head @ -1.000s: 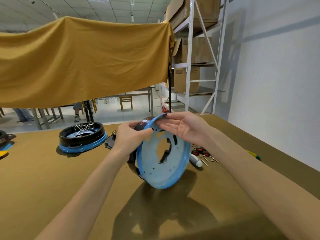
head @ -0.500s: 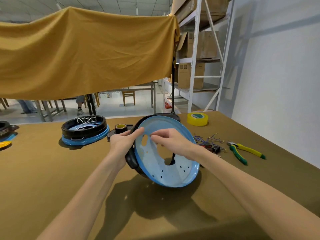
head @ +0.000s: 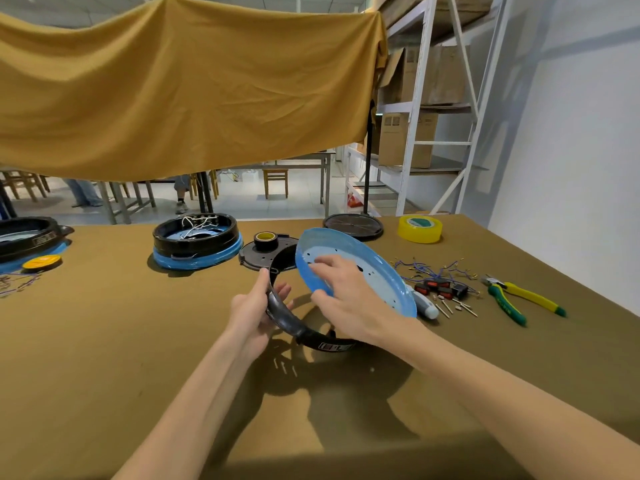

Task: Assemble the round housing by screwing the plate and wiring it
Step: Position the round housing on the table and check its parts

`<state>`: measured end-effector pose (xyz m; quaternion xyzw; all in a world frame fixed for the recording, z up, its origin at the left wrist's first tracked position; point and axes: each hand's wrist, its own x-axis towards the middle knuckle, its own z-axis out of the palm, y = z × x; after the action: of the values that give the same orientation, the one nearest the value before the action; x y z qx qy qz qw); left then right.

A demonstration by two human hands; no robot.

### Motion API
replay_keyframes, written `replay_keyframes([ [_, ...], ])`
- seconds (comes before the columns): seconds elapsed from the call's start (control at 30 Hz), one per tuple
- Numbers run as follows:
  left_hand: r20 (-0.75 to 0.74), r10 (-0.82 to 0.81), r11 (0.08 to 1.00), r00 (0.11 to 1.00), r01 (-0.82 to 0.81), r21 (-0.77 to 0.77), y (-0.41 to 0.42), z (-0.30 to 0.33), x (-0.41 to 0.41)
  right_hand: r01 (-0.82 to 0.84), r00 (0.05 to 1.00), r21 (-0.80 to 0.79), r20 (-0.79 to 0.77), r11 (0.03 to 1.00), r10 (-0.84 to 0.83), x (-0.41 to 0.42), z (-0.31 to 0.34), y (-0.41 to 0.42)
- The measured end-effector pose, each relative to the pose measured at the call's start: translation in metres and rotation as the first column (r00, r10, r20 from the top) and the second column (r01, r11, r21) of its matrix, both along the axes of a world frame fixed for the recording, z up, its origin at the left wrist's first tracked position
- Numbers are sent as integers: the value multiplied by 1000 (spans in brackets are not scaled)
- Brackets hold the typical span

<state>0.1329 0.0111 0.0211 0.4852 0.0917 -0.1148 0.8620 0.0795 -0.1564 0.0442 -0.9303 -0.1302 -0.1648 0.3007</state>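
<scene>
My left hand [head: 254, 311] grips the black ring housing [head: 292, 322] by its left rim and holds it tilted above the table. My right hand [head: 346, 296] holds the blue round plate [head: 377, 268], fingers spread on its inner face and thumb under its near edge. The plate is tilted and lifted apart from the ring, to its upper right. Loose screws [head: 453, 306], black switches [head: 441, 289] and blue wires [head: 433, 268] lie on the table to the right, beside a white-tipped screwdriver [head: 426, 308]. A few small screws [head: 284, 367] lie under the ring.
Green-yellow pliers [head: 519, 299] lie far right. A yellow tape roll [head: 419, 229] and a black round lid [head: 353, 226] sit at the back. A black cover with a small tape roll [head: 266, 240] is behind the ring. An assembled housing [head: 195, 242] stands at back left, another [head: 27, 239] at the left edge.
The blue plate has come off the black ring and moved up and right in my right hand. The ring has dropped lower in my left hand.
</scene>
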Motion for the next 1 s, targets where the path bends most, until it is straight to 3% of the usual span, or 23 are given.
replay_keyframes([
  [0.13,-26,-12,997,1000,10,-71,9,-12,-1,-57,998,128,-23,990,60,-5,3,-8],
  [0.43,-11,-203,979,979,203,-27,-2,-34,1,-132,978,-246,-188,960,86,-11,-10,-2],
  [1.0,-132,-347,936,929,333,-116,6,-37,7,-183,975,-253,-169,950,143,9,-11,-11],
])
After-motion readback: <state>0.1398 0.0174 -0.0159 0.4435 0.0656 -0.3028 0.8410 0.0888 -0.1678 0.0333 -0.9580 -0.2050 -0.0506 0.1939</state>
